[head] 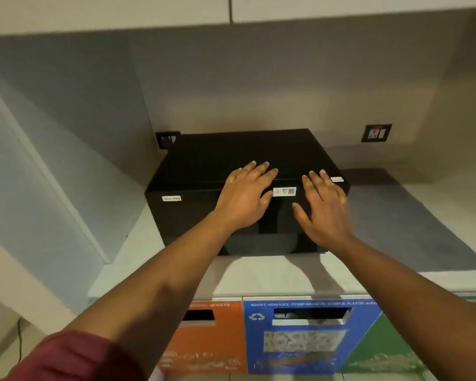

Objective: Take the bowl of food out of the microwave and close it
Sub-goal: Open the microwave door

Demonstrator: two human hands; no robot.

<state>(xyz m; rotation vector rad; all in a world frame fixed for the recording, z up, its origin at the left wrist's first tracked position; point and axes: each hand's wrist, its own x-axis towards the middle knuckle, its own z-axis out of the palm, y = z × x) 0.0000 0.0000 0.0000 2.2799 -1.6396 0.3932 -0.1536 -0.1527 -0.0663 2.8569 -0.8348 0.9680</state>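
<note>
1. Both hands hover open at the black microwave (pixel 231 171) front — left hand (pixel 243 199) and right hand (pixel 323 210) empty, each grip released, likely seeking the door edge.
2. The door looks shut; the bowl is unseen, presumably inside.
3. The bench (pixel 264 273) in front lies clear — room to set it down.

Orange bin (pixel 204 339), blue recycling bin (pixel 300 342), perhaps a grey mat (pixel 412 229).

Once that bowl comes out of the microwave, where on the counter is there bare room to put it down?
The roomiest patch is the grey mat right of the microwave, running back to the wall. A bare strip of white counter lies in front of the microwave, above the bins. The left is tight: only a narrow wedge of counter between microwave and side panel. Both hands hang open before the door.
</note>
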